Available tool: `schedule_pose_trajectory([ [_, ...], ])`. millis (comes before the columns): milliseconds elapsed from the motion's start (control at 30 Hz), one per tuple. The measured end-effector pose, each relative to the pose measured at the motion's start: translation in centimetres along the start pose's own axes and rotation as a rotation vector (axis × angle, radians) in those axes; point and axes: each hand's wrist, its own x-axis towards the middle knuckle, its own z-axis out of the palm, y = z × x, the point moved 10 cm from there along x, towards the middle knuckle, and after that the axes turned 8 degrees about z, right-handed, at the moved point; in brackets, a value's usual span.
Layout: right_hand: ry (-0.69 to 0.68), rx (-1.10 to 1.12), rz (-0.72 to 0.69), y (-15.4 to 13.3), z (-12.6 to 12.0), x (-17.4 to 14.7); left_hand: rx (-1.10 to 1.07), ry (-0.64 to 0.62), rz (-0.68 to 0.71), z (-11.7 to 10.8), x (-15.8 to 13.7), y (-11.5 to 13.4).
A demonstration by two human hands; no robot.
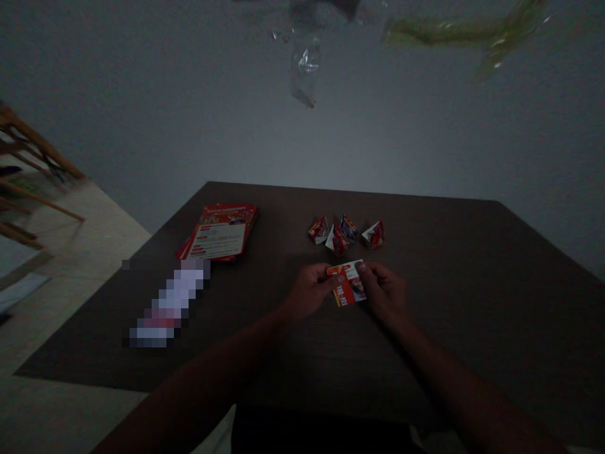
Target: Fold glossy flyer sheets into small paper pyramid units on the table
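Note:
Between my two hands is a small folded square of printed paper (350,291), red, orange and white. My left hand (312,287) pinches its left edge, thumb on top. On the opposite side my right hand (386,293) grips the upper right corner, its thumb pressed on the printed face. Just beyond the hands, several folded paper shapes (337,239) with pointed flaps stand on the table. Another pointed paper shape (374,234) sits a little apart to their right. The fingers beneath the paper are hidden.
A stack of red printed flyers (220,239) lies at the left of the dark table (472,271). Nearer me is a pixelated, blurred-out item (172,302). A wall with tape (449,31) rises behind the table. Wooden furniture (42,151) stands on the floor at far left.

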Motion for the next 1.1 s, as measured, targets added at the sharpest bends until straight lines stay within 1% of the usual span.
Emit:
schedule_pose_trajectory([
  [100,-0.013,0.026,0.007,0.2,0.0,0.1,0.011,-0.001,-0.006,-0.1,0.0,0.0],
  [333,0.029,0.001,-0.021,-0.5,-0.3,0.2,0.011,-0.023,-0.003,0.3,-0.1,0.5],
  [467,0.044,-0.002,-0.005,-0.2,-0.4,0.3,-0.007,-0.019,-0.021,0.2,0.0,0.0],
  [567,0.032,0.034,0.030,0.4,-0.2,0.4,-0.009,0.000,-0.021,0.0,0.0,-0.2],
  [667,0.006,0.085,0.067,1.0,0.0,0.4,0.013,0.024,-0.012,-0.2,0.0,0.1],
  [767,-0.023,0.097,0.044,0.7,0.2,0.3,0.025,0.071,0.012,-0.7,0.0,0.6],
  [867,-0.080,0.062,0.004,0.2,0.7,0.2,0.007,0.139,0.053,-1.4,0.1,1.2],
  [1000,-0.146,-0.027,0.026,0.6,1.5,0.1,-0.005,0.223,0.073,-2.4,0.2,1.2],
  [1100,-0.147,-0.033,0.047,1.0,1.6,0.2,-0.007,0.232,0.070,-2.6,0.2,1.0],
])
